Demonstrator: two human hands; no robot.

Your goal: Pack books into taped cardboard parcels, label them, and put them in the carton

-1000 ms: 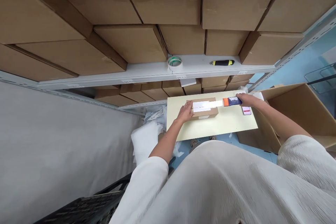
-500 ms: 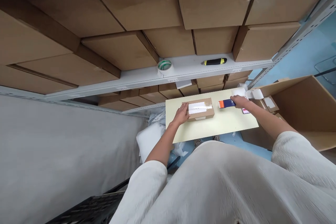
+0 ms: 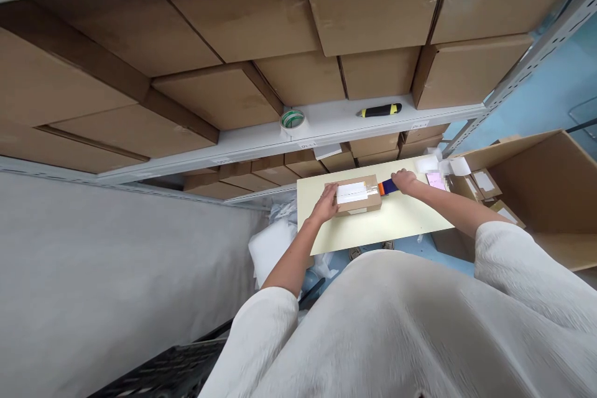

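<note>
A small brown cardboard box (image 3: 358, 203) with a white label and clear tape on its top lies on a pale yellow board (image 3: 401, 217). My left hand (image 3: 326, 203) grips the box at its left end, fingers over the top edge. In my right hand (image 3: 405, 181) is a flat dark-blue tool (image 3: 390, 186) with an orange end; its exact kind does not show. That orange end is right at the box's right end, seemingly touching it. A pink-and-white printed item (image 3: 436, 181) lies on the board beyond my right wrist.
Above the board runs a grey metal shelf (image 3: 336, 117) stacked with large cartons (image 3: 373, 0). On its edge lie a tape roll (image 3: 293, 120) and a black-and-yellow utility knife (image 3: 381, 111). A big open carton (image 3: 536, 193) with small labelled boxes stands right. White packing material (image 3: 270, 249) lies left.
My right hand has moved left, bringing the blue tool's orange end up to the box. The pink-and-white item is now more exposed. My left hand stays on the box.
</note>
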